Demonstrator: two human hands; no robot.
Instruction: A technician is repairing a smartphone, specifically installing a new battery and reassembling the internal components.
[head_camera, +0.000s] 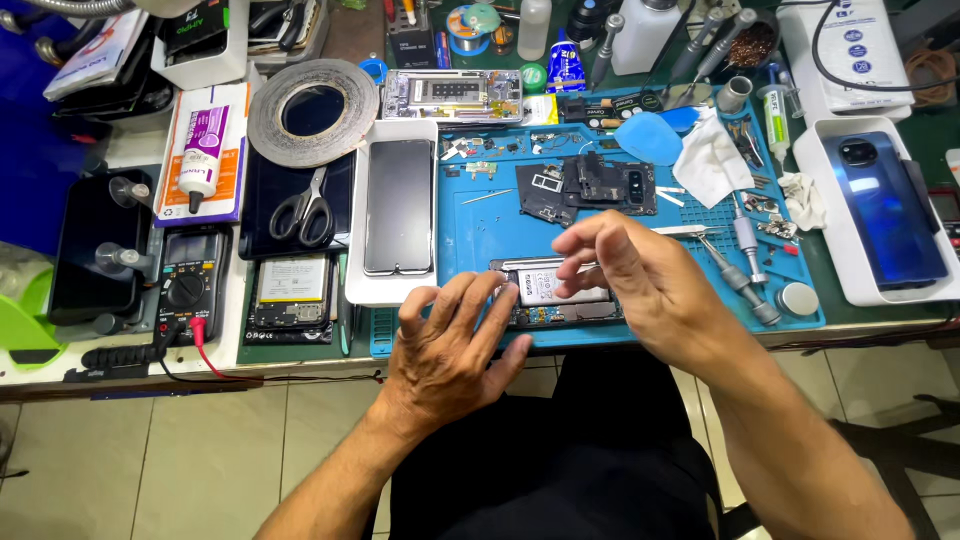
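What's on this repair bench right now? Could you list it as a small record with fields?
Setting: cluttered bench with a blue work mat
Left hand: fingers spread, resting on the opened phone
Right hand: fingertips over the phone's battery
Beside the phone: screwdriver, black covers
Further left: scissors, tape roll, multimeter
Far right: blue phone in a white tray

I am looking down at a phone repair bench in a small workshop. A blue work mat (470, 235) holds loose phone parts and screws, with a multimeter (188, 283), scissors (301, 210), a roll of tape (313, 111), screwdrivers (738, 275) and glue bottles around it. Opened phones and spare screens lie on every side.
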